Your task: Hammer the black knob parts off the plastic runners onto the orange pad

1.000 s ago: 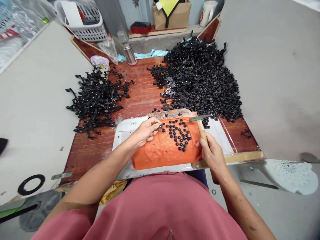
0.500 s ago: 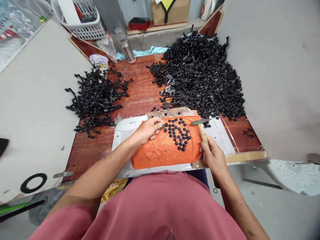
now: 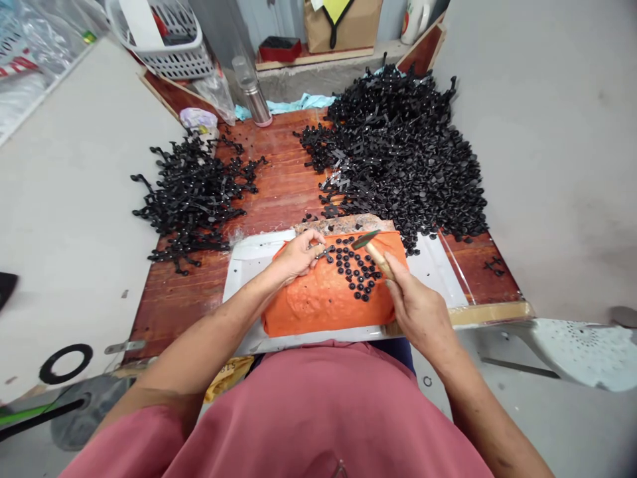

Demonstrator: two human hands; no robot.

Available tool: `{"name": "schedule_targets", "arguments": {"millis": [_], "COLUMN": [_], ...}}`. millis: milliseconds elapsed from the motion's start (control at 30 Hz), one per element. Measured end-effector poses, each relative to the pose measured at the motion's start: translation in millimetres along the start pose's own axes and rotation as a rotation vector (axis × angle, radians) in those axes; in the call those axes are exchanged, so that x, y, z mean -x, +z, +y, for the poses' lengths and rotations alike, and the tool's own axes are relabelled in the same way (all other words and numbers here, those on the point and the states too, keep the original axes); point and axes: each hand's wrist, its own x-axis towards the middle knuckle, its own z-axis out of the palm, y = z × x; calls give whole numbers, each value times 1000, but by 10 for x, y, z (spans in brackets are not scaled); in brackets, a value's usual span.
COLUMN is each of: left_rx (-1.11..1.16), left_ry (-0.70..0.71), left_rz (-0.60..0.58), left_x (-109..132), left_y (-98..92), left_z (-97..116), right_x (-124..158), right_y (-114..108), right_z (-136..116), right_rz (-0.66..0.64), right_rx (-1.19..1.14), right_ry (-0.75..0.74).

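An orange cloth-like cover (image 3: 308, 305) lies over a block in front of me, with several round black pieces (image 3: 359, 272) standing on it. My left hand (image 3: 302, 255) pinches a small black strip-like part (image 3: 326, 251) at the left edge of these pieces. My right hand (image 3: 415, 299) is wrapped round the wooden handle of a hammer (image 3: 379, 257). The hammer's dark green head (image 3: 366, 239) hangs over the upper part of the round pieces, to the right of my left hand.
A large heap of black parts (image 3: 398, 146) covers the back right of the red-brown table (image 3: 279, 159); a smaller heap (image 3: 192, 199) lies left. Behind stand a steel bottle (image 3: 256, 99), a white basket (image 3: 179, 60) and a red box (image 3: 279, 50).
My right hand has moved left and up with the hammer, whose head is now over the round pieces instead of at the cover's right edge. My left hand has stayed nearly still.
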Motion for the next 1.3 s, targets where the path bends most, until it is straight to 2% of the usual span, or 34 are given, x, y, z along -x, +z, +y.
{"name": "schedule_targets", "arguments": {"millis": [100,267,400,567,667,733,867,1000,1133,1300], "left_rx": [-11,-24,-33,-39,-37,-42,-74,-75,-109,-99], "left_ry": [11,4,21,-6,10,31,18,66,21,9], "left_rz": [11,11,5,15,17,9,8,27,46,39], "left_x": [4,-7,-18,-16,-17,-21,-32,-41,-33,-21], "left_y": [17,10,-2,8,9,4,-5,-1,10,25], "left_z": [11,1,-12,16,22,15,-8,-19,15,47], "right_x": [-136,-285,-315,-355,-341,-319,-299,-308,-323,-357], "right_y": [30,152,175,158,119,102,108,127,147,175], "right_z": [-166,-269,-294,-330,-343,-340,-321,-313,-305,-322], "right_rz": [-29,-99,-58,-121,7,42,-128,-29,-107,-74], "right_rx": [3,164,184,255,107,81,226,185,299,293], "right_ry": [-99,-140,-160,-154,-154,-130,-124,-124,-140,-157]}}
